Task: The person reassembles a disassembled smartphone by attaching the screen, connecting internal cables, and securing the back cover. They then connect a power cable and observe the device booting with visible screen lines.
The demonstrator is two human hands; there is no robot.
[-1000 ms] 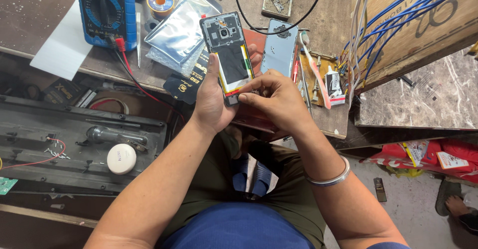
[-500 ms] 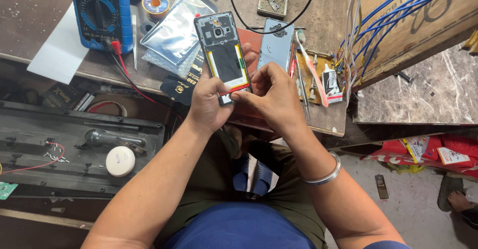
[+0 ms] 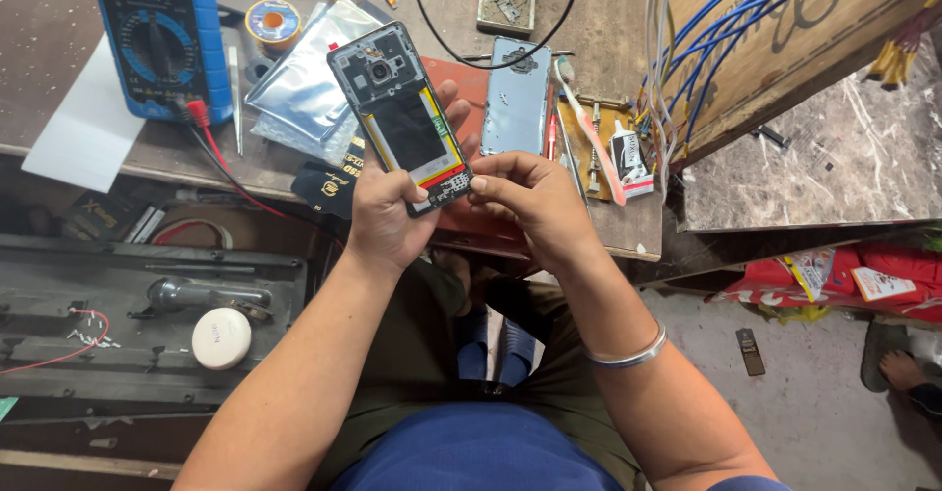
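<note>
— Since a second ago, the opened phone (image 3: 404,118) has tilted slightly leftward and sits a touch higher over the worktop (image 3: 628,226); both hands have stayed on its lower end.

— Who has hold of it?

— Left hand (image 3: 385,218) wraps the bottom edge, fingers closed around it. Right hand (image 3: 530,202) pinches thumb and forefinger shut at the lower board, though whether they grip some small part I cannot tell.

— So which step?

— Judging by that, working something at the bottom board. Next calls for a steady, fine pinch.

— Around it?

— Blue back cover (image 3: 517,97) just beside; silver bag (image 3: 309,79) behind; blue multimeter (image 3: 162,35) further left.
</note>
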